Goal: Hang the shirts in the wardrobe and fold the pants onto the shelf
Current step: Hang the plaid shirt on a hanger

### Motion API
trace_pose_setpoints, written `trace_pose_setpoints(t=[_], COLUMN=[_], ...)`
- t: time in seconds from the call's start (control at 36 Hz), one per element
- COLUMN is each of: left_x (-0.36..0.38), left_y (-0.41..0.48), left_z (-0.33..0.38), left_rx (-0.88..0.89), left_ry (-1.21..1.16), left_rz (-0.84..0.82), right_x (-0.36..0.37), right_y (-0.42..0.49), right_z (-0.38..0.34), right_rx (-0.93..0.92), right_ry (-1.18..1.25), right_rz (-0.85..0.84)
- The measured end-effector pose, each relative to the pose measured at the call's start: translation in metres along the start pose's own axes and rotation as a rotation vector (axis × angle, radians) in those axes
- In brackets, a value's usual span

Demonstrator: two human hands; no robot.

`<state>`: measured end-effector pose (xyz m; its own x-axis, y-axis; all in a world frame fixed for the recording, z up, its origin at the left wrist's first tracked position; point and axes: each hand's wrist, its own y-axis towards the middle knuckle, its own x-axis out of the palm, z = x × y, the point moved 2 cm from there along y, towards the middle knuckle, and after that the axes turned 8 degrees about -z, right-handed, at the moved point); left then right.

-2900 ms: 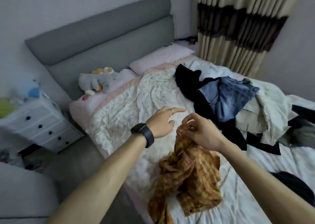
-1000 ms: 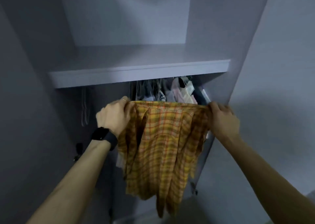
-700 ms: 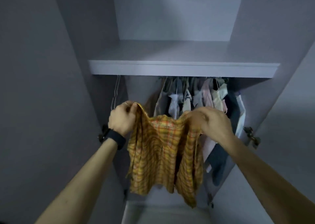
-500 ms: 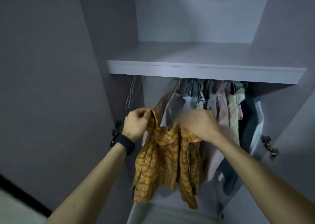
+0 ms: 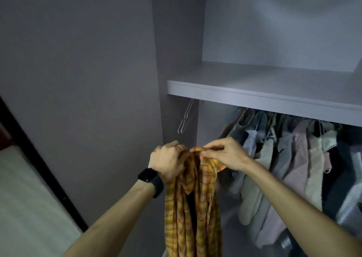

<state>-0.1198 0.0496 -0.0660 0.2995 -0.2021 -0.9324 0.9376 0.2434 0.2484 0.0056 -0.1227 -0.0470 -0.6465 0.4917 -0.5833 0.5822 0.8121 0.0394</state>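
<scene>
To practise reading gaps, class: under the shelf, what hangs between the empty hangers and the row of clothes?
Nothing: in the head view the stretch between the hangers and the clothes is bare, showing only wardrobe wall.

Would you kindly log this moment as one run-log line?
step: shirt not yet hung | left hand: grips shirt | right hand: pinches collar | spare hangers: under shelf

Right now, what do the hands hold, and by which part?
The yellow plaid shirt, at its top: the left hand grips bunched fabric, the right hand pinches the collar edge.
</scene>
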Motion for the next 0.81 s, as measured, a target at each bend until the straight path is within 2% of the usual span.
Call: trace_pose_setpoints(t=[0.08, 0.14, 0.25, 0.42, 0.5, 0.61, 0.81], left_x=[-0.014, -0.018, -0.019, 0.014, 0.026, 0.037, 0.041], left_y=[0.007, 0.013, 0.027, 0.05, 0.061, 0.062, 0.062], left_z=[-0.02, -0.034, -0.061, -0.098, -0.113, -0.124, -0.129], left_rx=[-0.031, -0.038, -0.066, -0.059, -0.04, -0.02, -0.009], left_ry=[0.144, 0.28, 0.478, 0.825, 1.002, 1.105, 1.169], left_rz=[0.073, 0.094, 0.029, -0.095, -0.093, -0.028, 0.063], right_x=[0.009, 0.015, 0.027, 0.054, 0.069, 0.087, 0.096], right_y=[0.019, 0.04, 0.1, 0.198, 0.243, 0.283, 0.3], right_z=[0.001, 0.007, 0.03, 0.07, 0.083, 0.099, 0.108], right_rx=[-0.002, 0.053, 0.19, 0.29, 0.286, 0.307, 0.363], right_ry=[0.08, 0.139, 0.188, 0.119, 0.111, 0.102, 0.004], right_rz=[-0.088, -0.085, 0.051, 0.224, 0.316, 0.42, 0.484])
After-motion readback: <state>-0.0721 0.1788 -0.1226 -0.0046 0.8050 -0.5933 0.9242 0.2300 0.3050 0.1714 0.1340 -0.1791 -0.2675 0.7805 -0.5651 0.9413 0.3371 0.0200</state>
